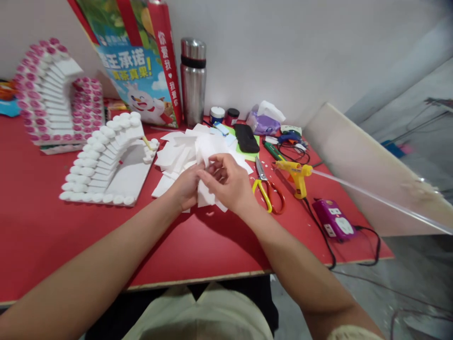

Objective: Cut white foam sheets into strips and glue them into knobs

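Note:
My left hand [188, 187] is closed on a piece of white paper [204, 150] that stands up between both hands. My right hand [231, 183] meets it from the other side, its thumb and curled fingers pinching the same piece; the fingertips are partly hidden. Beneath and behind the hands lies a loose pile of cut white paper [177, 156]. Scissors [264, 182] with one yellow and one red handle rest just right of my right hand. To the left sits a white stepped model [106, 165] edged with round white pieces.
A pink-flowered stepped model [42, 104], a printed bag [138, 71] and a steel flask [193, 80] stand along the back. Right of the scissors are a yellow glue gun [297, 177], a purple power socket [334, 221] and cables. A black phone [247, 138] lies behind.

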Tool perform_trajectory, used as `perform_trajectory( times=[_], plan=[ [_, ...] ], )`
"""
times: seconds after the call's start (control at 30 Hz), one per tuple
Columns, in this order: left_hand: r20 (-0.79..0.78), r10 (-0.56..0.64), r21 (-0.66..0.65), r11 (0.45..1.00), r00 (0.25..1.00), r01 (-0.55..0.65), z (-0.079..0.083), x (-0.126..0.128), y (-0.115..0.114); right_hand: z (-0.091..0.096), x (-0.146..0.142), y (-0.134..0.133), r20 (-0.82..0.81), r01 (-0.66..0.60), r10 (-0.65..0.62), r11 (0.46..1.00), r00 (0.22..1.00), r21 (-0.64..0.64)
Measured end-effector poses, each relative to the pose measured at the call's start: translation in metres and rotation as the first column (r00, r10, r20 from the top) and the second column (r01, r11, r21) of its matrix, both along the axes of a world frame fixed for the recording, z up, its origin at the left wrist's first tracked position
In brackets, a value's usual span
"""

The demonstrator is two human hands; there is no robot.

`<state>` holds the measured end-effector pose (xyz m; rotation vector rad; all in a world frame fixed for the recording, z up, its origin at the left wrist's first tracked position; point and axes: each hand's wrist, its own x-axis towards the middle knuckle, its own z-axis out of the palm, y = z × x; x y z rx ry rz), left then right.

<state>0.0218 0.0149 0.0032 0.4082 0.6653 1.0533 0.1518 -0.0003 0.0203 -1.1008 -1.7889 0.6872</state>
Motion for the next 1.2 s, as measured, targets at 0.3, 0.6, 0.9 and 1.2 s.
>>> perform_trajectory(
  times=[0.3,0.6,0.9,1.2],
  plan=[
    [0.116,-0.156,-0.058,0.985,0.981,0.164,0.002,-0.007,0.007,0.006,0.042,0.031,-0.171,0.182,-0.189,0.982,0.967,-0.061],
    [0.04,-0.159,0.019,0.987,0.986,0.159,-0.008,-0.001,0.006,0.001,0.039,0.034,-0.263,0.072,-0.163,0.944,0.951,-0.323],
    [0.059,-0.212,0.064,0.976,0.976,0.208,0.001,0.0,0.002,0.001,0.029,0.029,-0.429,-0.024,-0.256,0.837,0.867,-0.547],
    [0.175,-0.262,0.075,0.965,0.949,0.252,-0.005,-0.007,0.008,-0.001,0.029,0.03,-0.379,0.033,-0.262,0.856,0.888,-0.516]
  ],
)
